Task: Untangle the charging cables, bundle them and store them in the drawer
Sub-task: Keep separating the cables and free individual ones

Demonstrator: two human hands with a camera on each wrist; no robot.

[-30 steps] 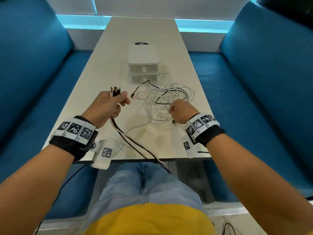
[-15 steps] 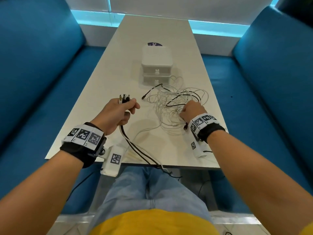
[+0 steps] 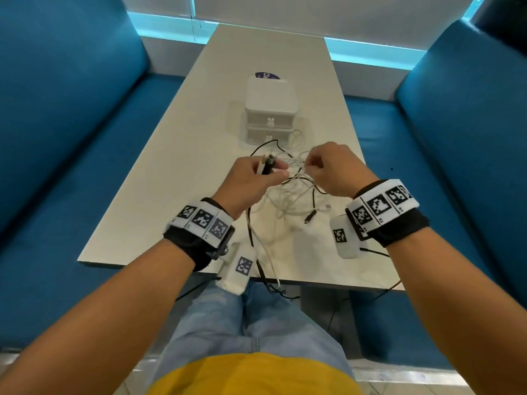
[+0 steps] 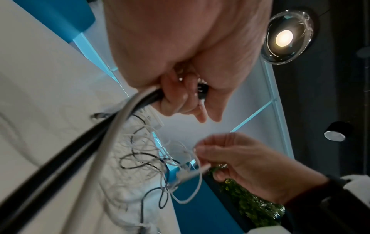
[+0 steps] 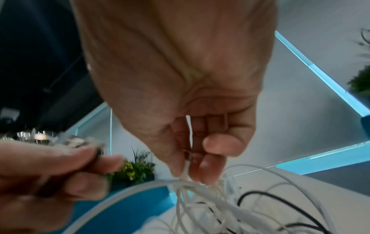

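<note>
A tangle of white and black charging cables (image 3: 288, 195) lies on the white table (image 3: 182, 155) and is partly lifted between my hands. My left hand (image 3: 251, 178) grips a bunch of cable plug ends (image 3: 68, 244) — black and white leads (image 4: 84, 142) trail from its fist over the near table edge. My right hand (image 3: 330, 166) pinches a white cable end (image 5: 187, 171) at the top of the tangle, raised off the table. A white two-drawer box (image 3: 271, 109) stands just behind the cables, both drawers closed.
Blue bench seats (image 3: 71, 124) flank the table on both sides. A dark round sticker (image 3: 266, 76) shows behind the drawer box. Loose connectors (image 3: 310, 216) lie on the table near my right wrist. Camera leads hang off the near edge.
Both hands have come together above the tangle. My right hand rose from the table with a white cable end pinched, lifting part of the tangle; my left hand moved right, still holding its plugs.
</note>
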